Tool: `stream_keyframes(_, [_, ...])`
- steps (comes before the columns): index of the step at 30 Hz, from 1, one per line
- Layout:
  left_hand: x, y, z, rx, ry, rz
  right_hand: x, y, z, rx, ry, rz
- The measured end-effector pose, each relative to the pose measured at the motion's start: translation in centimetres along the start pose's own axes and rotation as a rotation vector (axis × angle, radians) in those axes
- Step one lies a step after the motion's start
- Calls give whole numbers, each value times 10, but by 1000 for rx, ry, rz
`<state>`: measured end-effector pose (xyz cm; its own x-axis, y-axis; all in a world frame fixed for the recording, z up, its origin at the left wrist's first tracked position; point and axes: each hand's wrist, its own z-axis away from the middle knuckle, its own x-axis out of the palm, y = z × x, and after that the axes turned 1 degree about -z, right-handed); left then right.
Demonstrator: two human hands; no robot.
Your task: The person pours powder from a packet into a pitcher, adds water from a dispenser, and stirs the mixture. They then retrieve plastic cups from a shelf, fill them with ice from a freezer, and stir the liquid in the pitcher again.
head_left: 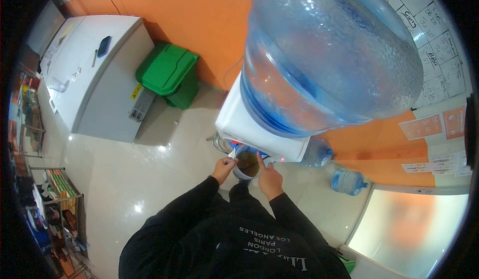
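Observation:
My left hand (224, 168) grips the handle of a white jug (247, 163) holding brownish liquid, kept under the taps of a white water dispenser (244, 124). Fingers of my right hand (268, 175) reach up to the dispenser's front by the jug's rim, one finger stretched toward a tap. A large blue water bottle (329, 54) sits upside down on top of the dispenser and fills much of the view. Black sleeves cover both my arms.
A green bin (168, 72) stands against the orange wall to the left. A white chest freezer (95, 74) lies further left. Two spare water bottles (349, 182) stand on the floor at right. Wire shelves (55, 199) line the left edge.

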<state>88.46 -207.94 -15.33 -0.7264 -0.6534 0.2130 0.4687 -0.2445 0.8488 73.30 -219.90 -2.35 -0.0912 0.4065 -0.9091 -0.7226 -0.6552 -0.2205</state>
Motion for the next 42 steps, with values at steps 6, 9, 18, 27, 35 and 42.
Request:
stream_keyframes(6, [-2, -2, -1, -12, -1, -26, 4, 2, -2, -8, 9, 10])
stream_keyframes(9, [-3, 2, 0, 3, -20, -40, 2, 1, -2, -10, 9, 16])
stream_keyframes(18, [-1, 11, 4, -4, -9, -40, 2, 2, -3, -12, -33, 15])
stream_keyframes(27, [-1, 8, 1, -13, -1, -24, 4, 3, -2, -28, 6, 20])
stream_keyframes(35, [-3, 5, 0, -2, -13, -12, 4, 2, -2, -24, 16, 24])
stream_keyframes(42, [-3, 3, -1, 1, -8, -22, 4, 2, -2, -23, 10, 28])
